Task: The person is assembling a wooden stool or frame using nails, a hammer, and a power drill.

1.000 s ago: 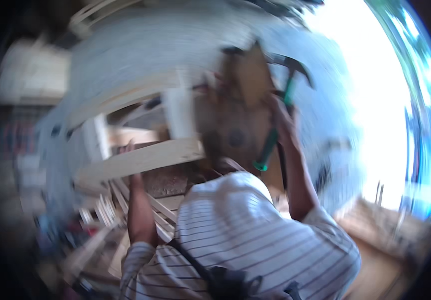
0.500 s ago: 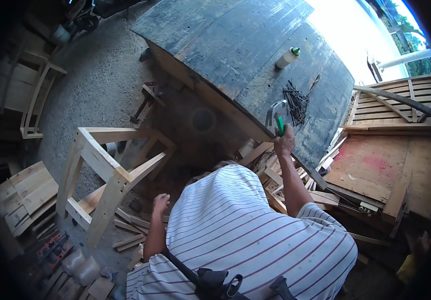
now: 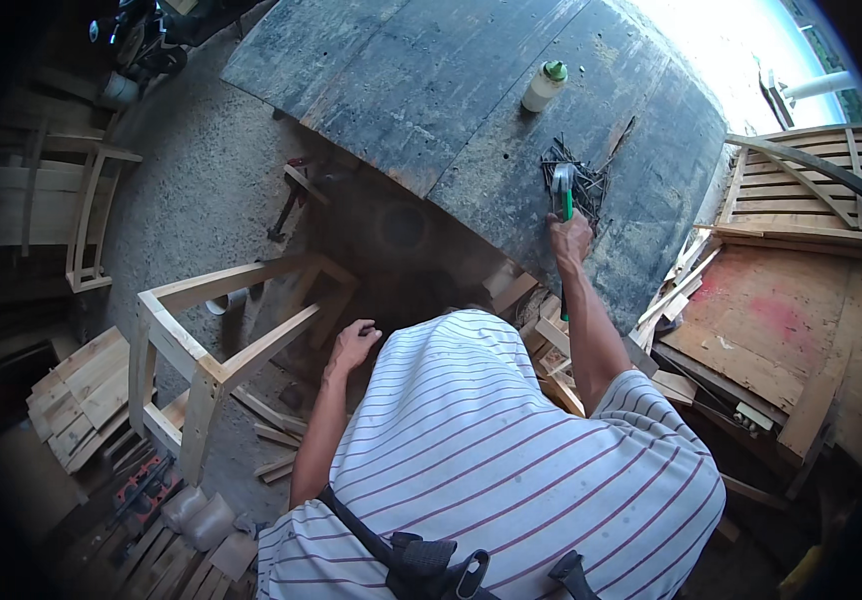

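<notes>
My right hand point(image 3: 571, 238) grips a claw hammer point(image 3: 563, 180) by its green handle, out over the dark tabletop. The metal head of the hammer is at a pile of dark nails point(image 3: 591, 190); whether it touches them I cannot tell. My left hand point(image 3: 354, 345) is in front of me on the left, fingers curled in, with a small dark spot at the fingertips that I cannot make out. Nearest to that hand stands a pale wooden frame with legs point(image 3: 213, 368), apart from it.
A bottle with a green cap point(image 3: 546, 86) stands on the worn table point(image 3: 391, 90). Wood offcuts point(image 3: 551, 350) lie below its near edge. Stacked boards point(image 3: 81, 390) and an orange-red tool point(image 3: 146, 490) are at left. A slatted wooden piece point(image 3: 801, 180) and a plywood panel point(image 3: 751, 320) are at right.
My right hand has moved the hammer forward from the table's near edge to the nail pile. My left hand has risen and shifted slightly right. The whole view has tilted a little.
</notes>
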Motion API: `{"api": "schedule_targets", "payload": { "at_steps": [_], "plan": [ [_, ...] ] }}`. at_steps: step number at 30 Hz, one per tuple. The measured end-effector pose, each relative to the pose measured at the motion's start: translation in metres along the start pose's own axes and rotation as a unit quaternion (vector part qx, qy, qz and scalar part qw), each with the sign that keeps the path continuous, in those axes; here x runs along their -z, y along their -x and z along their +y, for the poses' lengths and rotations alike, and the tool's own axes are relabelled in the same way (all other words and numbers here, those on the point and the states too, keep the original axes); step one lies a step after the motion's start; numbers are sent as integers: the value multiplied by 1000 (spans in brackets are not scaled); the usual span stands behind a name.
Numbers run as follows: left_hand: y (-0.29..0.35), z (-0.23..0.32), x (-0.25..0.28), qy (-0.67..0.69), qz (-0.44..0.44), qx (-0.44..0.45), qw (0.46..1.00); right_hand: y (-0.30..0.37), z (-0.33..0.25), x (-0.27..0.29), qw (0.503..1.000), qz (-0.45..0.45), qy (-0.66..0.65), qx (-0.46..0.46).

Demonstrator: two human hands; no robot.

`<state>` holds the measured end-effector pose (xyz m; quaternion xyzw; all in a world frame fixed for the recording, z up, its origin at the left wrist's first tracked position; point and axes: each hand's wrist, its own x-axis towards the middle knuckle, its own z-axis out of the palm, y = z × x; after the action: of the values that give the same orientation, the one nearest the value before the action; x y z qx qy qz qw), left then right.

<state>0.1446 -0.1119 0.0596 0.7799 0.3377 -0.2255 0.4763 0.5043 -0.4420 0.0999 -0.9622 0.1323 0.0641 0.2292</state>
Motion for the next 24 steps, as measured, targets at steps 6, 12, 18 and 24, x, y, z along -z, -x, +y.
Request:
{"api": "schedule_targets", "payload": {
  "at_steps": [6,12,18,24],
  "plan": [
    [5,66,3,-15,-14,-28,999,14,6,16,997,6,-62,54],
    [26,190,-2,6,156,-403,902,65,-8,59,964,-79,-144,208],
    [82,209,23,-208,306,-462,806,143,-53,67,873,-377,-179,252],
    [149,108,60,-95,251,-415,870,242,-99,49,814,-448,-237,283]
  ]
}}
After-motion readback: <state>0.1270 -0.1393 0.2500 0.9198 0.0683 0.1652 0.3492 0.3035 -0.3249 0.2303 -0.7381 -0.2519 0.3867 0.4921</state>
